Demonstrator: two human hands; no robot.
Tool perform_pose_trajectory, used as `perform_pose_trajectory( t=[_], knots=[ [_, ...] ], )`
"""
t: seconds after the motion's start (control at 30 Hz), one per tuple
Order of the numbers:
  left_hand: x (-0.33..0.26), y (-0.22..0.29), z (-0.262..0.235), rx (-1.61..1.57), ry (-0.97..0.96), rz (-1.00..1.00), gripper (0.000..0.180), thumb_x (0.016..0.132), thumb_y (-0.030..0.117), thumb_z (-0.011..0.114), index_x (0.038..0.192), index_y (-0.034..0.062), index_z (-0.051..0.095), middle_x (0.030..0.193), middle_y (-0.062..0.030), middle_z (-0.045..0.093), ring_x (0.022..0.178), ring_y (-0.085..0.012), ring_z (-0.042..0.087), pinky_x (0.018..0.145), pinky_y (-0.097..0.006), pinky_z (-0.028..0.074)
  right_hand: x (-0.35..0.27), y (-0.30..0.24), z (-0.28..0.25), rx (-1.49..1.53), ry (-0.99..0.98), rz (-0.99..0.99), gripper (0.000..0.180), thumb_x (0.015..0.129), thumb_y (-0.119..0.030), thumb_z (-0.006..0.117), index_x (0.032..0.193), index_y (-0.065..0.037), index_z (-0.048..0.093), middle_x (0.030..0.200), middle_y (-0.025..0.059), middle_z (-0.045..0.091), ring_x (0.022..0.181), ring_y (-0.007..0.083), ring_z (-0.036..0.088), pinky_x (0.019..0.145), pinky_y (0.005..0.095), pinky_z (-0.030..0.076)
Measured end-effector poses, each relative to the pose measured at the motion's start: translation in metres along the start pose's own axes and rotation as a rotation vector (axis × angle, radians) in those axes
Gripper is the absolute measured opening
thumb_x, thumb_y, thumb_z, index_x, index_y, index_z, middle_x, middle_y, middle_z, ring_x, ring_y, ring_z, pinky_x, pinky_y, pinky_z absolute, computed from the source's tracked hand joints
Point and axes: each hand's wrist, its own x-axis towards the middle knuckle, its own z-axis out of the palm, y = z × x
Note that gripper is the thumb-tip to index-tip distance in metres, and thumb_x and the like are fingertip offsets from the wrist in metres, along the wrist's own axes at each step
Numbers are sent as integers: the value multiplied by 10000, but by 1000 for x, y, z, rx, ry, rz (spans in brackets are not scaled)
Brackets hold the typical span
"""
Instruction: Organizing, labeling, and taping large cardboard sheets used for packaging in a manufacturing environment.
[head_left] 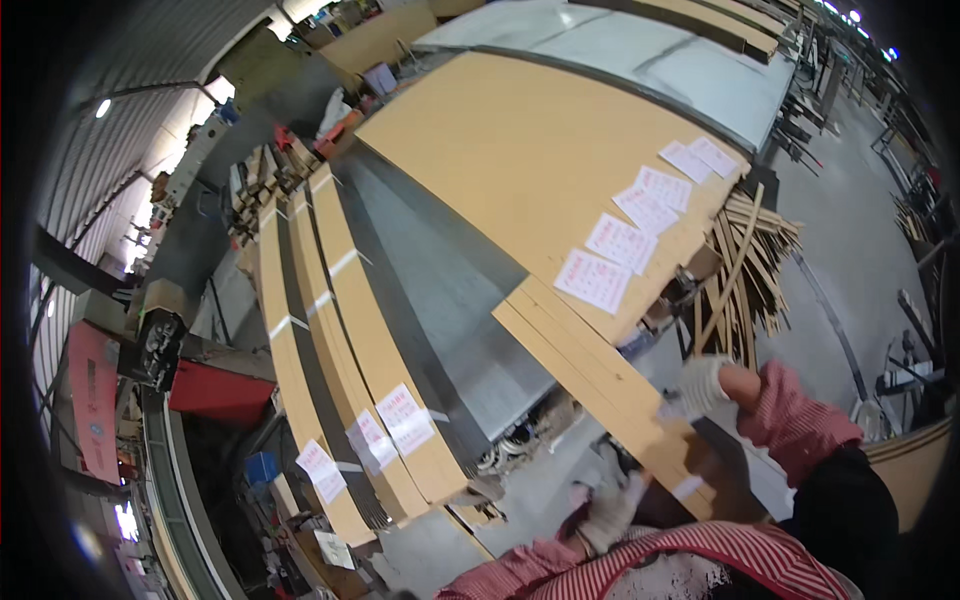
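So both hands are in white work gloves with red striped sleeves. The right hand (703, 385) is up against the right edge of a long tan wooden board (600, 385) near its near end, fingers curled over the edge, so it's gripping the board. The left hand (612, 508) sits lower and a bit left, just under the board's near end; it looks half curled, but I can't tell if it's actually holding anything.

The board runs from the near right up toward the far left, lying along the edge of a big tan panel stack (540, 160) with white paper labels (625, 245) on it. Left of that, narrower plank stacks (345, 340) with their own labels. Far right of the hand, a bundle of thin wood strips (745, 270) on the floor.
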Motion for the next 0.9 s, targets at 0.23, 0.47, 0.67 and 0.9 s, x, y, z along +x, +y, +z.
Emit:
perform_pose_trajectory(
  t=[0.23, 0.47, 0.67, 0.9],
  knots=[
    [45, -25, 10, -1241, 151, -408, 274, 838, 126, 536, 1073, 2, 469, 967, -74, 580, 743, -155, 583, 659, -275, 478, 29, -2, 17, 32, 303, 380, 627, 793, -523, 506, 1036, 54, 536, 904, 244, 601, 860, 354, 596, 735, 366, 466],
    [68, 18, -58, -774, 363, 203, 106, 809, 58, 602, 903, 11, 587, 797, -26, 604, 634, -85, 548, 606, -202, 456, 44, -13, -28, 164, 396, -566, 623, 818, -418, 572, 1257, -24, 371, 855, 165, 622, 831, 238, 612, 717, 351, 480],
    [59, -98, -17, -577, 170, -364, 156, 794, 172, 642, 826, 49, 552, 692, -15, 547, 570, -80, 514, 492, -198, 423, 68, 45, -39, -211, 32, -35, 451, 827, -430, 538, 1045, -39, 592, 822, 112, 632, 707, 187, 597, 673, 307, 490],
    [83, -147, 29, -1027, -311, -484, 383, 793, 431, 614, 971, 93, 586, 661, 19, 548, 551, -54, 473, 453, -189, 372, 83, 112, 60, 747, 321, -269, 710, 754, -501, 615, 1200, 26, 447, 1089, 138, 561, 971, 175, 539, 848, 307, 442]
  ],
)
